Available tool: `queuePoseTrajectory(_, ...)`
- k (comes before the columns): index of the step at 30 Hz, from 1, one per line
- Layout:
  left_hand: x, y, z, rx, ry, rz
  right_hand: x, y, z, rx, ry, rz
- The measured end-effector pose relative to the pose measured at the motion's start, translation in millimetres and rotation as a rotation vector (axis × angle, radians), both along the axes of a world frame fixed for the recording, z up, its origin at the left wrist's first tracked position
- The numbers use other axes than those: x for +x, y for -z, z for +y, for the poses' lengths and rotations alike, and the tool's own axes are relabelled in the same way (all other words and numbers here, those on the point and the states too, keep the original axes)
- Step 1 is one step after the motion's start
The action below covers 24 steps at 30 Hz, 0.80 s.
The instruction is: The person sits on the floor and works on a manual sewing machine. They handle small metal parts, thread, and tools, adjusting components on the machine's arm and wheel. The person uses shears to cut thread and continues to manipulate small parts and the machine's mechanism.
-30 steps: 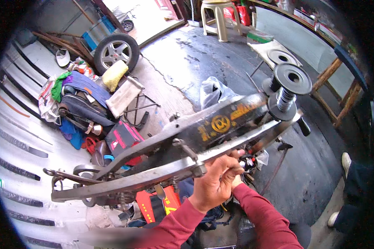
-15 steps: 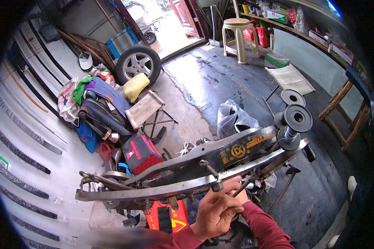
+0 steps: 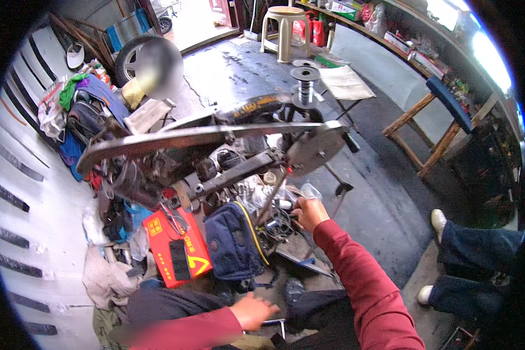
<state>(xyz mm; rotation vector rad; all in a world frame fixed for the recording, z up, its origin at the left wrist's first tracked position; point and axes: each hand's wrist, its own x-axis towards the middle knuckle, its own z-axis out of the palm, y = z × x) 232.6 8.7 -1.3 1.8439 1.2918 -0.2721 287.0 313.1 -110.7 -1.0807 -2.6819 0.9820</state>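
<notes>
A worn metal machine (image 3: 204, 137) stretches across the workshop floor in front of a person in dark red sleeves, its long bar dull silver and scuffed, curving to a blunt left end. Behind the bar runs its black arm (image 3: 256, 107), marked in faded yellow-orange and carrying a shiny patch of light. At the machine's right end sits a grey metal disc (image 3: 316, 153), flat and dusty-looking, with a black handle (image 3: 352, 143) jutting from beside its rim; above it rises a spool (image 3: 305, 87) with a dark round top and a bright coiled stem. The person's right hand (image 3: 309, 213) reaches in below the machine's right end, fingers curled beside a clear plastic bag (image 3: 311, 191); whether it grips anything cannot be told. The left hand (image 3: 254, 312) hovers well below the machine, over the lap, its fingers loosely spread with nothing seen in them. Just below the machine lie a red box (image 3: 178, 248) with yellow markings and a navy bag (image 3: 233, 242) edged in yellow.
</notes>
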Motion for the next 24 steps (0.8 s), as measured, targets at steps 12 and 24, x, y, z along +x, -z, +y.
queuePoseTrajectory(12,7,-43,19,0.313,-1.256,-1.027,90,-164,-141,-0.388,-0.107,0.603)
queuePoseTrajectory(24,4,-36,-59,0.847,-1.314,-1.064,98,-130,-151,-0.874,0.074,0.493)
